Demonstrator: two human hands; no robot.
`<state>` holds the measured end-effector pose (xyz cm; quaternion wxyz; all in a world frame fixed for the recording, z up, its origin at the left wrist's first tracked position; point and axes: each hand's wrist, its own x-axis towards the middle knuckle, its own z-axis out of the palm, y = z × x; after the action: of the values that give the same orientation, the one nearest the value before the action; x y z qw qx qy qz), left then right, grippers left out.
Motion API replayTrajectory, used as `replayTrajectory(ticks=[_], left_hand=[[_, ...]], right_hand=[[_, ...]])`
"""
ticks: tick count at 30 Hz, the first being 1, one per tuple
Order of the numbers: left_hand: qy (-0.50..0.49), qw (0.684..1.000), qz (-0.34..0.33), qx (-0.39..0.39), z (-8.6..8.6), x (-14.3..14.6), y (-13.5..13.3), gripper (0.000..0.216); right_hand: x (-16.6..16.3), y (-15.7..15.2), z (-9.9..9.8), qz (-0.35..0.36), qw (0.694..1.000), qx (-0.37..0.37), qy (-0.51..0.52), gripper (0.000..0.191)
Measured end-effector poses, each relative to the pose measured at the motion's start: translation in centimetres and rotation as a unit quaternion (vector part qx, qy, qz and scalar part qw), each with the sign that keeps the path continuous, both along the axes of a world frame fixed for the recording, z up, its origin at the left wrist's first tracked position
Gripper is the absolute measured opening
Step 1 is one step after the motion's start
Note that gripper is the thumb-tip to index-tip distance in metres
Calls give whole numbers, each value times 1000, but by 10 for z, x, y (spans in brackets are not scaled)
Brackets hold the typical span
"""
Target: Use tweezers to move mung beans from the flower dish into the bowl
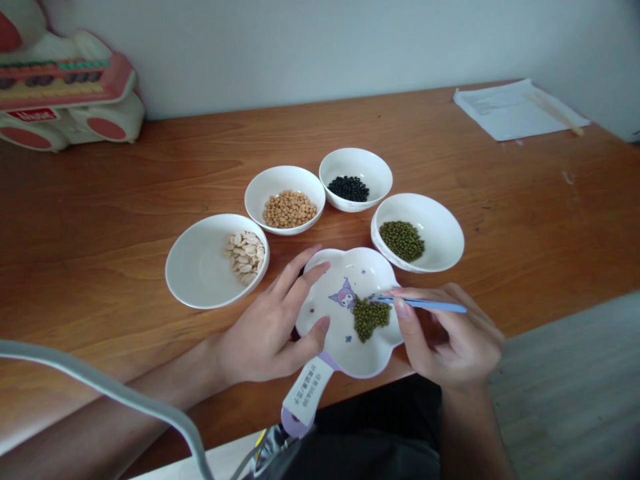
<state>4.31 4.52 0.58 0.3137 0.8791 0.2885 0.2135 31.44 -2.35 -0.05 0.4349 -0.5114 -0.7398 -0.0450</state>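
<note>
Evidently, green beans point(369, 323) remain in the lower-centre dish point(380, 267), others bowled; right hand point(450, 340) pinches tweezers point(436, 305), left hand point(270, 333) splays empty.

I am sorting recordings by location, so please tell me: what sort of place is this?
Probably a room in a home, though one view cannot confirm it: a brown wooden table, a pink-and-white toy keyboard and four round white bowls of small beans or seeds.

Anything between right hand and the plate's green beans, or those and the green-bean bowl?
Right hand to beans: only its blue tool, tip at the pile. Beans to bowl: besides the tool, just the plate and bowl rims.
</note>
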Motion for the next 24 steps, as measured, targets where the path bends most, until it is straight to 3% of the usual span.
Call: replayTrajectory(ticks=[10, 18, 20, 24], left_hand=[[-2, 1000, -1, -2, 0, 1, 0, 68], [2, 1000, 4, -3, 0, -1, 0, 67], [4, 1000, 4, -7, 0, -1, 0, 67], [5, 1000, 6, -8, -1, -1, -1, 68]], right_hand=[[0, -3, 0, -6, 1000, 8, 7, 26], [0, -4, -17, -179, 967, 86, 160, 14], [-1, -3, -16, -171, 972, 61, 150, 14], [-2, -3, -8, -73, 994, 28, 80, 24]])
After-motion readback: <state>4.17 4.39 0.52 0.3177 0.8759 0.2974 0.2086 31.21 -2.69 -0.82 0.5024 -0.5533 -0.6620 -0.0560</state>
